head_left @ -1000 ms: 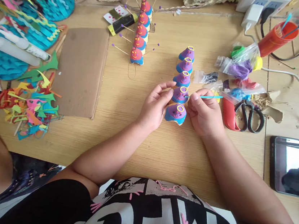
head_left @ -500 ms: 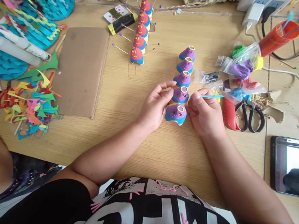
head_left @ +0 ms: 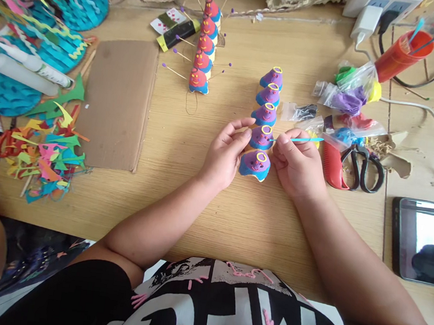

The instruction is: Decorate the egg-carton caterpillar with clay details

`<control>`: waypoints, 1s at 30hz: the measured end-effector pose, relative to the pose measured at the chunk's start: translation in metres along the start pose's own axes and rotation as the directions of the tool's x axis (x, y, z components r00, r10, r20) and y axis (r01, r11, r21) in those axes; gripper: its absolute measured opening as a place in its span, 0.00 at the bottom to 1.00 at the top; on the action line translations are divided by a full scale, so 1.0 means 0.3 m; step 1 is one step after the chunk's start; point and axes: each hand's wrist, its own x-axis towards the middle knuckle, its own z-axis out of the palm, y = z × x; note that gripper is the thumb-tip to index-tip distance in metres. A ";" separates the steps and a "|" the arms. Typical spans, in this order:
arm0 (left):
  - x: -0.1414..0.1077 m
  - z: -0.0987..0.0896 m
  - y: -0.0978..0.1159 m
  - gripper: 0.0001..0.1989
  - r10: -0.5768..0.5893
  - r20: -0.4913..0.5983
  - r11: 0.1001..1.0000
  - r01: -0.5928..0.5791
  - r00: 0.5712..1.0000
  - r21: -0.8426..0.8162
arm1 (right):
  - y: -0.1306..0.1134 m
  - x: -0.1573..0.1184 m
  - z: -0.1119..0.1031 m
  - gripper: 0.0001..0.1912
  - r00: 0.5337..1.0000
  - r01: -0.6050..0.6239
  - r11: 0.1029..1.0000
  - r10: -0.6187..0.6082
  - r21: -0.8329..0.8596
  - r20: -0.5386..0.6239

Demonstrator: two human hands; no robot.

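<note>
"From far away, I see the purple row (head_left: 264, 116) on the worktop (head_left: 216, 231). Left of it, my left hand (head_left: 223, 155) is curled, fingers pinching its edge."
"And your right hand (head_left: 298, 164)?"
"Right of it, bent in, fingers pinching a blue stick (head_left: 307, 140)."

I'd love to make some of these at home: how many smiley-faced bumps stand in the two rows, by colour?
Purple-and-blue bumps: 5
Red-and-blue bumps: 5
Total: 10
</note>
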 end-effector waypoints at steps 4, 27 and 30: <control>-0.001 0.003 0.000 0.16 0.017 0.013 1.000 -0.016 1.000 -0.020 | -0.001 -0.002 0.003 0.27 1.000 0.017 1.000 -0.017 0.003 0.004; -0.003 0.004 -0.003 0.16 0.022 0.001 1.000 -0.022 1.000 -0.017 | -0.014 -0.002 0.006 0.29 1.000 -0.007 1.000 0.008 0.015 -0.020; -0.005 0.006 -0.003 0.16 0.010 -0.020 1.000 -0.010 1.000 -0.001 | -0.025 0.000 0.005 0.31 0.999 0.002 0.999 0.000 0.035 -0.048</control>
